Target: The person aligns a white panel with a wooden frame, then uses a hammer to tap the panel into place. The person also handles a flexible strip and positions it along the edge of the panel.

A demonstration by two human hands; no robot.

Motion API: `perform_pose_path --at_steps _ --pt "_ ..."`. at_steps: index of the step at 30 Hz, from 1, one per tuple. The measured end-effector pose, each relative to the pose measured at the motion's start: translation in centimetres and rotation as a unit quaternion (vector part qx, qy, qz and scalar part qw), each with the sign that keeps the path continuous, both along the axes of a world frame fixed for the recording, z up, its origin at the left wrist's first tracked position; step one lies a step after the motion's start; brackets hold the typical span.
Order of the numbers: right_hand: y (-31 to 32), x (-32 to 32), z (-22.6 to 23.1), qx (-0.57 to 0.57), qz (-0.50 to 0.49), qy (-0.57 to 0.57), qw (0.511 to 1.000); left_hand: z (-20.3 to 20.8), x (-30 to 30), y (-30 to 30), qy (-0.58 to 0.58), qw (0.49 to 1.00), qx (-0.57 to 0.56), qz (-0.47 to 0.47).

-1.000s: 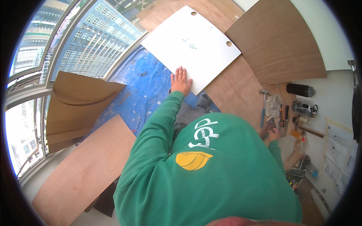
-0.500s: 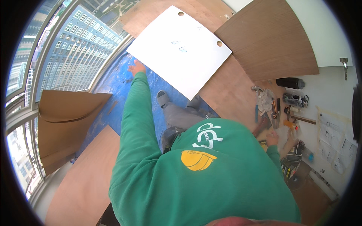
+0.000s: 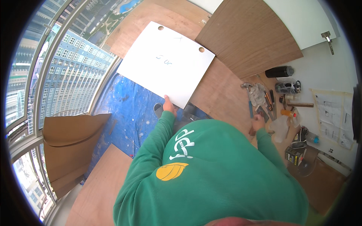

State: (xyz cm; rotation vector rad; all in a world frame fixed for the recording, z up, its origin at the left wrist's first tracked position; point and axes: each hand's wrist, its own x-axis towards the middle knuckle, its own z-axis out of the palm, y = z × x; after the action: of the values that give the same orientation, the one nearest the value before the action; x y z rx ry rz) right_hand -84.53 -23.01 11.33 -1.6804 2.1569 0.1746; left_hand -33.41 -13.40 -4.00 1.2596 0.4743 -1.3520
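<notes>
A white cabinet door panel [image 3: 173, 73], with two round hinge holes and pen marks, lies on the plywood work surface, its near corner reaching over the edge. My left hand [image 3: 170, 107] is at the near edge of that panel, thumb on top, the other fingers mostly hidden beneath or behind it. Over the right side of the plywood, my right hand [image 3: 258, 122] is closed; what it holds, if anything, is too small to make out. Close to it lie a hammer [image 3: 249, 98] with a blue grip, a crumpled clear plastic bag [image 3: 258, 94] and several hand tools.
A brown wood panel [image 3: 249, 37] lies beyond the tools. A black bottle [image 3: 279, 71], an orange-capped bottle [image 3: 288, 113] and a small box [image 3: 294, 155] line the right side. Bent cardboard [image 3: 71, 147] stands by the left window; blue sheeting [image 3: 124, 101] covers the floor.
My left hand has come back from the panel's far left side to its near edge. My right hand has moved up and left toward the tools, its fingers now curled closed.
</notes>
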Motion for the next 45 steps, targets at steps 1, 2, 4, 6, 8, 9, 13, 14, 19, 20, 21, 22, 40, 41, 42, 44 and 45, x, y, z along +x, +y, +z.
perform_pose_path --at_steps 1,2,4,6,8,9,13,14,19,20,21,22,40,41,42,44,45 --pt "-1.0 0.4 -0.1 -0.006 0.01 -0.004 1.0 -0.3 0.4 0.1 -0.005 1.0 0.011 -0.003" --pt "-2.0 0.9 -0.3 -0.014 0.021 -0.011 1.0 -1.0 0.9 0.5 -0.035 0.999 0.017 0.009" --pt "-4.4 0.3 -1.3 -0.017 0.025 -0.042 0.999 -2.1 2.1 1.1 -0.092 0.995 0.025 0.031" --pt "-4.3 -1.0 -1.7 -0.024 0.004 -0.069 0.997 0.3 2.8 1.3 -0.13 0.989 0.058 0.038" --pt "-4.1 0.7 -1.5 -0.039 -0.01 -0.122 0.992 1.3 5.7 2.7 -0.184 0.978 0.085 0.051" --pt "-4.4 2.1 -1.7 -0.031 0.004 -0.133 0.991 0.5 8.2 3.9 -0.217 0.97 0.094 0.058" --pt "-4.2 6.2 -3.3 0.035 0.04 -0.203 0.978 0.7 14.9 5.7 -0.318 0.934 0.16 -0.012" --pt "-4.3 8.0 -3.8 0.059 0.049 -0.233 0.969 0.7 16.8 6.2 -0.332 0.926 0.177 -0.032" --pt "-5.4 21.0 -4.3 0.066 0.138 -0.325 0.933 0.3 22.3 7.5 -0.349 0.911 0.196 -0.101" --pt "-5.8 23.5 -4.9 0.069 0.154 -0.345 0.923 0.3 23.0 7.6 -0.346 0.914 0.188 -0.1" --pt "-6.1 26.4 -5.1 0.073 0.164 -0.357 0.917 0.3 23.7 8.0 -0.343 0.916 0.183 -0.1" --pt "-6.4 29.4 -5.2 0.078 0.174 -0.369 0.91 0.4 24.4 8.5 -0.339 0.918 0.178 -0.099" --pt "-14.1 48.5 -8.7 0.226 -0.14 -0.45 0.853 8.3 28.0 7.7 -0.173 0.977 0.091 -0.083" --pt "-13.8 49.2 -8.2 0.233 -0.151 -0.448 0.85 8.4 28.8 7.9 -0.147 0.984 0.075 -0.068" --pt "-13.3 49.8 -7.8 0.242 -0.183 -0.46 0.834 8.4 29.8 7.9 -0.121 0.99 0.058 -0.054" --pt "-12.1 50.3 -7.2 0.256 -0.254 -0.482 0.799 8.8 31.1 7.5 -0.084 0.995 0.029 -0.035" --pt "-11.6 50.6 -7.2 0.263 -0.278 -0.479 0.79 9.2 31.6 7.2 -0.074 0.997 0.019 -0.03"
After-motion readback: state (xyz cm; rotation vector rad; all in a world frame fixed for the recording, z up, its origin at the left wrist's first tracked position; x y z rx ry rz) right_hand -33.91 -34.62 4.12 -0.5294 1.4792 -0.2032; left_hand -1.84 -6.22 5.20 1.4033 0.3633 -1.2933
